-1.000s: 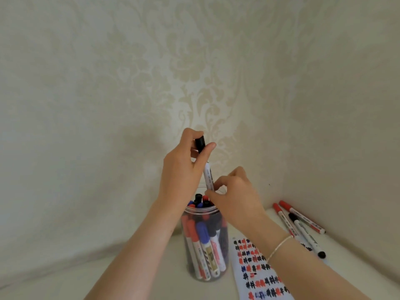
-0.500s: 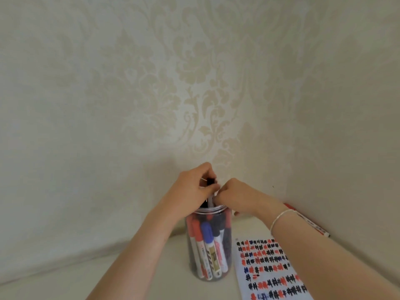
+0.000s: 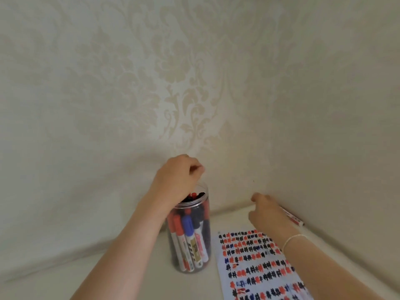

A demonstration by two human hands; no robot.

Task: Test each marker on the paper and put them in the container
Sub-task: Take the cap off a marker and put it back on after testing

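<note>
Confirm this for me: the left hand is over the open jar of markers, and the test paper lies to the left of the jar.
One detail is wrong. In the head view the test paper lies to the right of the jar, not the left. The left hand is indeed over the open jar of markers.

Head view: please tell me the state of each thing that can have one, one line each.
Jar: upright, no lid, nearly full of markers.
Paper: flat, covered with rows of test marks.
Loose marker: lying by the wall, partly hidden.
Left hand: curled over the jar mouth.
Right hand: over the loose marker, grip unclear.
</note>
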